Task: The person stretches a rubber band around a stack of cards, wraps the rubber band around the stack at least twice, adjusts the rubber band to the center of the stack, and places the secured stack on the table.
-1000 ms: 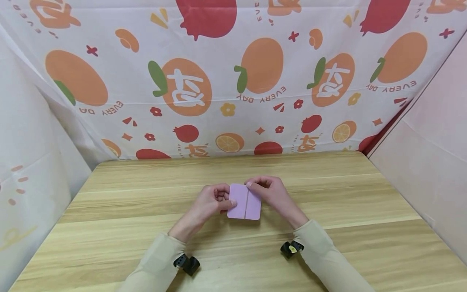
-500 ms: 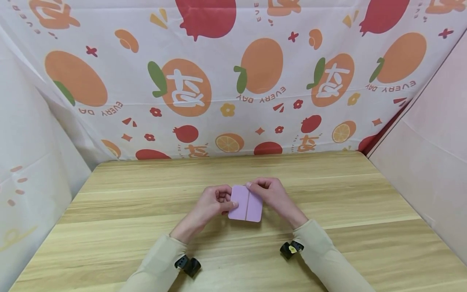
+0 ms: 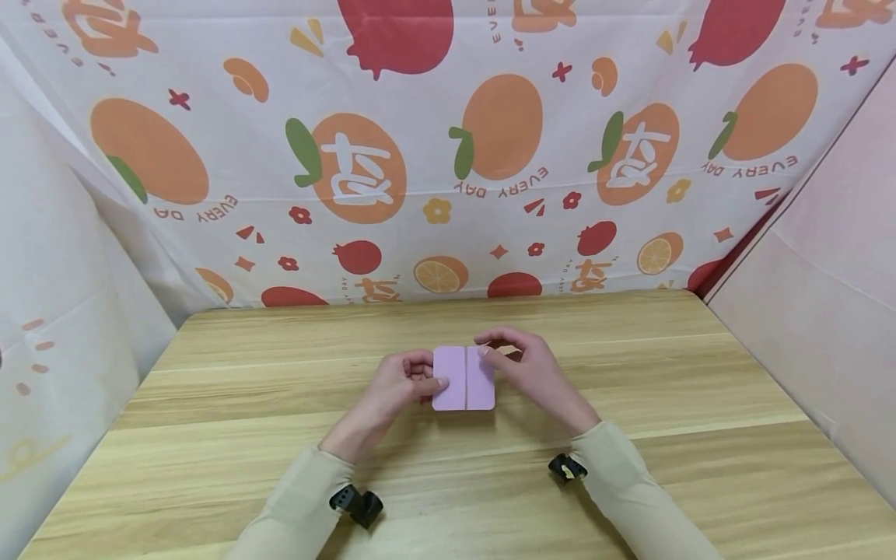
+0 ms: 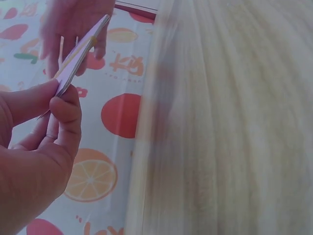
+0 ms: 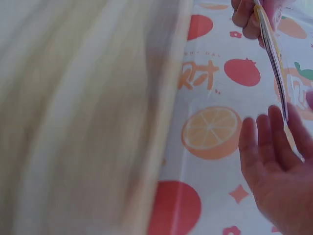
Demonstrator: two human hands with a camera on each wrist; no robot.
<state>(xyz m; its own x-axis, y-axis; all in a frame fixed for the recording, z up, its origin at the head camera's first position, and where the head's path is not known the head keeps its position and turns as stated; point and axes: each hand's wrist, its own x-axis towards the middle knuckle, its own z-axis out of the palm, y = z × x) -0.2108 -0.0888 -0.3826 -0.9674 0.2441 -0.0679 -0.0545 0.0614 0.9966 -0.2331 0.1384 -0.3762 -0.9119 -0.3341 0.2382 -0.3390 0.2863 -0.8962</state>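
A thin stack of pink cards, with rounded corners and a narrow tan band running across it, is held up over the table. My left hand pinches its left edge, thumb on the front and curled fingers behind. In the left wrist view, the stack appears nearly edge-on, showing layered edges and the yellowish band. My right hand is at the upper right corner, its thumb tip overlapping the card face. The right wrist view shows that hand with its fingers extended beside the stack's end.
The wood-grain table lies beneath both hands. A white cloth printed with fruit hangs behind its far edge, and pale cloth walls stand on both sides. Small black cameras are strapped over the beige sleeves.
The card stack has moved slightly up and left and turned straighter, with the left hand still pinching it. The right hand's fingers have loosened and spread at the upper corner.
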